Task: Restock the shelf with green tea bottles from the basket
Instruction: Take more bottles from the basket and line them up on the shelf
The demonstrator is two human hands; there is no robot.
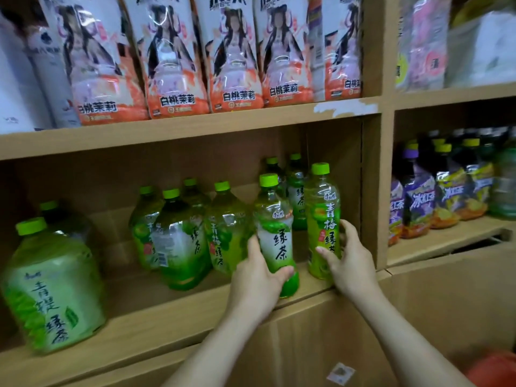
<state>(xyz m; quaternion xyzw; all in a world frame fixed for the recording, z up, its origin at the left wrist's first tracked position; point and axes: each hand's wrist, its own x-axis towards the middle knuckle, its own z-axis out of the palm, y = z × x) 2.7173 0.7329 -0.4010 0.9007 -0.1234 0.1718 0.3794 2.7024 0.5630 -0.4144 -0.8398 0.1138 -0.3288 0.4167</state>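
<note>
Nearest the lens, at lower centre, the left hand (257, 280) was wrapped round the lower half of a green tea bottle (275, 241), thumb laid across its front; the right hand (350, 261) was curled round a second bottle (322, 219) just beside it, right of centre; both bottles were held at the front of the middle shelf (139, 331). The first bottle was tilted, its base seemingly at the shelf lip; if released early, it could be toppled off; the crowded neighbours (226, 227) could be knocked over by a sideways push.
</note>
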